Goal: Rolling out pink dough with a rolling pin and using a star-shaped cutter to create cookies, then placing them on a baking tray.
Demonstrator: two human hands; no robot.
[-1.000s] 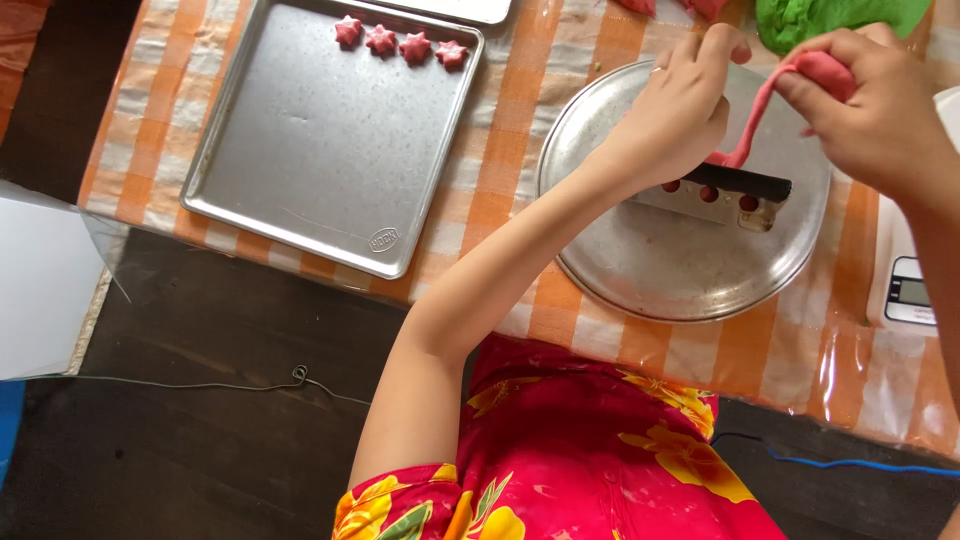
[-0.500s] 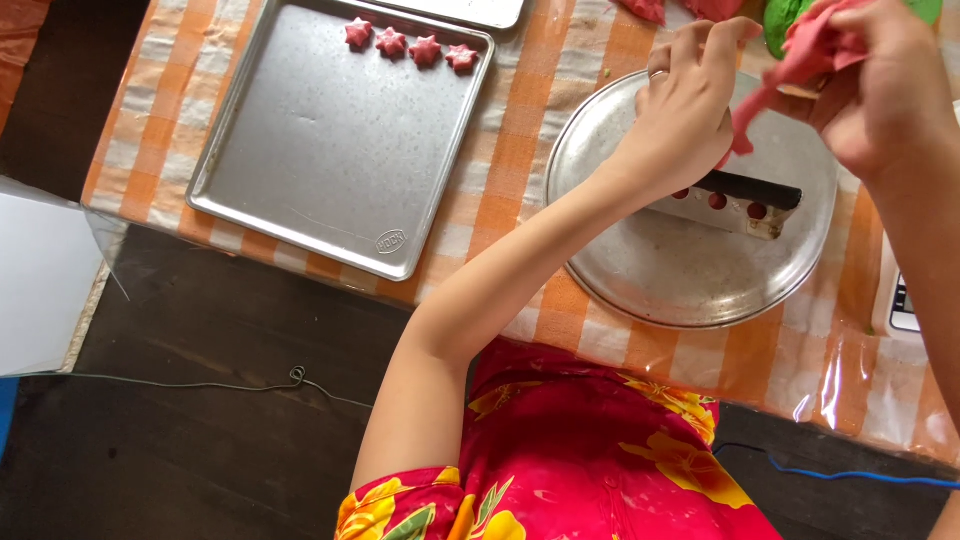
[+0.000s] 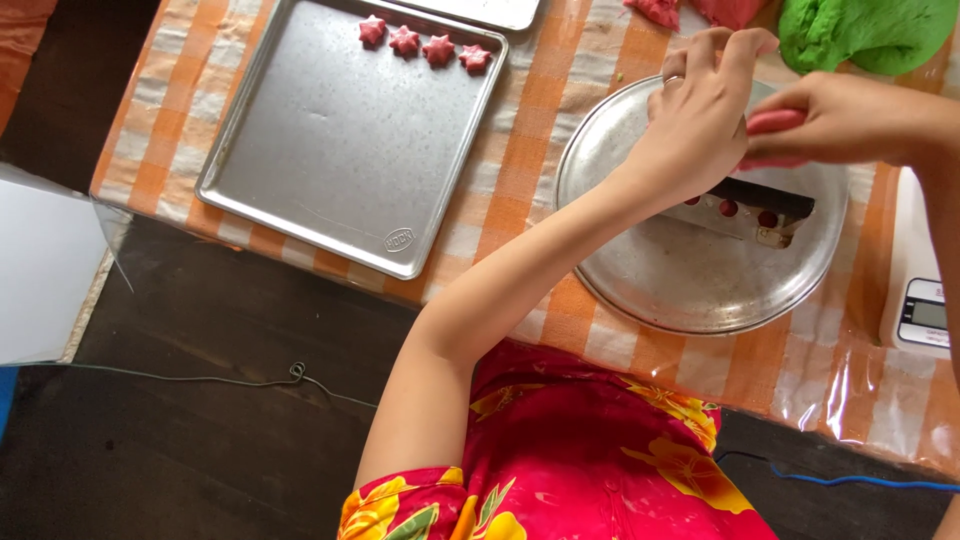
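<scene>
The right hand point(image 3: 850, 120) is pinching a piece of red dough point(image 3: 772, 124) above the far right part of the round metal plate point(image 3: 690, 280). The left hand point(image 3: 700, 110) is hovering just beside it, fingers loosely curled, holding nothing visible. Four red star shapes point(image 3: 422, 42) are lying along the far edge of the baking tray point(image 3: 330, 170) to the left.

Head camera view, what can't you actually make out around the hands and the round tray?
- Red dough piece: mostly covered by the right hand, so its shape is hidden.
- Metal tool on the round tray: its left end lies behind the left hand.
- Green dough: cut off by the top edge.
- Scale: cut off by the right edge, display too small to read.
</scene>
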